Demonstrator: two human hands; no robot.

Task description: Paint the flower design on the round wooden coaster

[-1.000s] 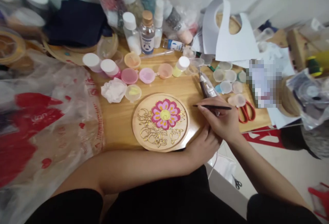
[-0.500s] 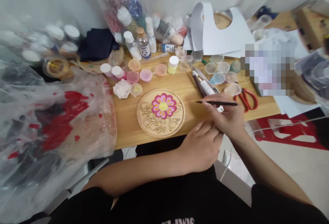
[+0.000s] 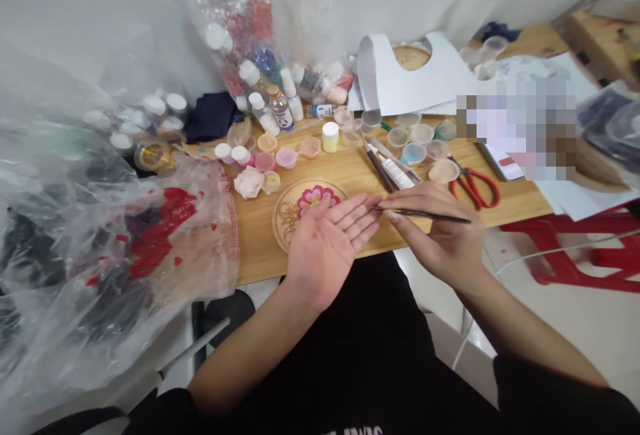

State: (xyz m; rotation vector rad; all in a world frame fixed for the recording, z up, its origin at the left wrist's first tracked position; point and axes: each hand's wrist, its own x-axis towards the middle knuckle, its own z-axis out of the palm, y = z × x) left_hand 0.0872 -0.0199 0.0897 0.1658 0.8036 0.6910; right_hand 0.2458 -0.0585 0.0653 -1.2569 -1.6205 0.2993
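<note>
My left hand (image 3: 327,245) is turned palm up with its fingers stretched out, and holds nothing. Between the thumb and fingers of my right hand (image 3: 435,228) is a thin dark brush (image 3: 430,214), its tip end at the left fingertips. Whether the tip touches the skin I cannot tell. Behind my left hand lies a round wooden plaque (image 3: 281,222) with a pink and magenta flower (image 3: 315,196) and gold outlines; the hand covers its lower right part and the flower's lower part.
Paint cups (image 3: 286,158), a yellow jar (image 3: 331,136) and a crumpled tissue (image 3: 249,182) stand behind the plaque. Tools and a white tube (image 3: 395,173) lie at mid-table, with red-handled pliers (image 3: 483,188) to the right. A large plastic bag (image 3: 190,235) covers the left side.
My left hand has come away from beneath my right hand, moved left and turned palm up over part of the plaque. The brush tip is now at its fingers. The view has shifted slightly.
</note>
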